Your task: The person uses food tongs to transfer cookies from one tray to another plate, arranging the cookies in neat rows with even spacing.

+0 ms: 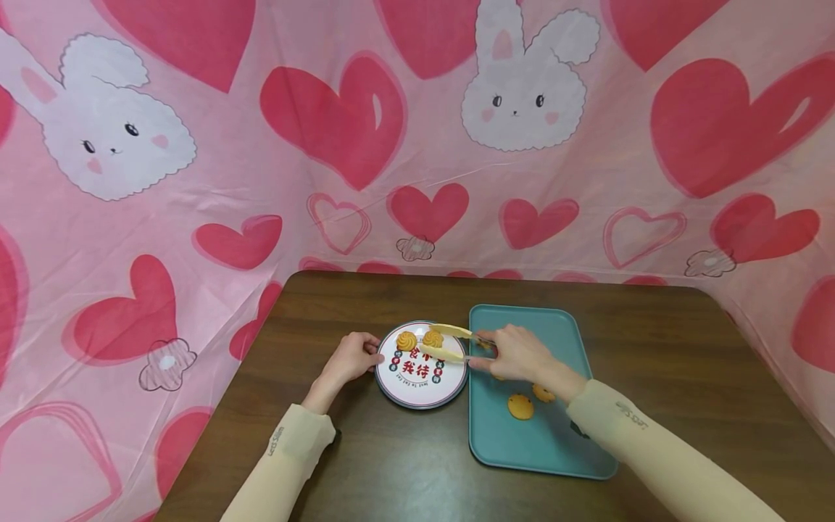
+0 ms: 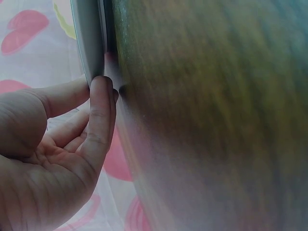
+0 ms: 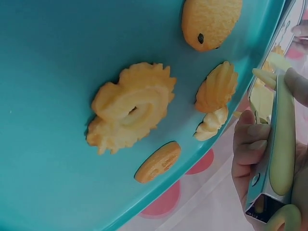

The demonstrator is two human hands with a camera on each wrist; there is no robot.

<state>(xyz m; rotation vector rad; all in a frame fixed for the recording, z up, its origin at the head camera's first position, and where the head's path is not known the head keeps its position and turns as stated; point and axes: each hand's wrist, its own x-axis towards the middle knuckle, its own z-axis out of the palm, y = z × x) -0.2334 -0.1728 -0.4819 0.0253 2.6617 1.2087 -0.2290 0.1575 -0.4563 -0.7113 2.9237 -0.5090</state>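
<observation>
My left hand [image 1: 351, 357] pinches the left rim of a round white plate [image 1: 417, 395] printed with red characters; in the left wrist view, thumb and fingers meet at the plate's edge. Two swirled butter cookies [image 1: 406, 341] lie on the upper part of that plate. My right hand [image 1: 520, 354] grips metal food tongs [image 3: 283, 144] with pale yellow ends. Over the plate, the parted tong tips stand on either side of the right-hand cookie [image 1: 433, 338]. Whether they touch it I cannot tell.
Right of the plate lies a teal rectangular tray [image 1: 502, 449]. Several cookies rest on it, among them a ring-shaped one [image 3: 132, 108] and a round one with dark bits [image 3: 211, 24]. Both stand on a brown wooden table [image 1: 391, 478], with a pink heart-patterned cloth [image 1: 326, 217] behind.
</observation>
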